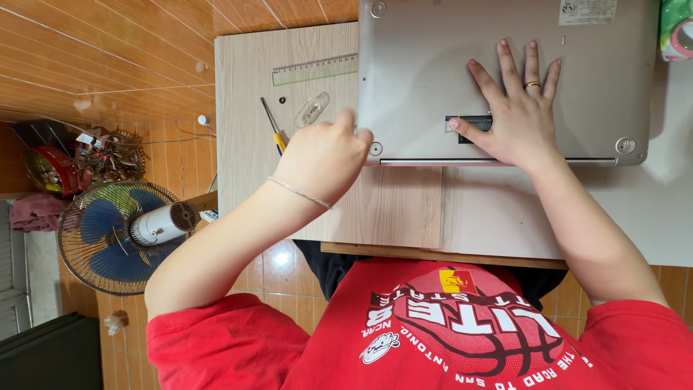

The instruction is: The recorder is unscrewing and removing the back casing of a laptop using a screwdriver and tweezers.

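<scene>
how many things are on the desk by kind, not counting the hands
laptop, turned bottom up: 1
ruler: 1
screwdriver: 1
clear plastic piece: 1
small dark screw: 1
tape roll at the edge: 1
total: 6

You're in a home rm: tiled floor (289,267), wood-panel wall (108,65), pedestal fan (123,235), small wooden desk (390,209) w/ ruler (314,70).
</scene>
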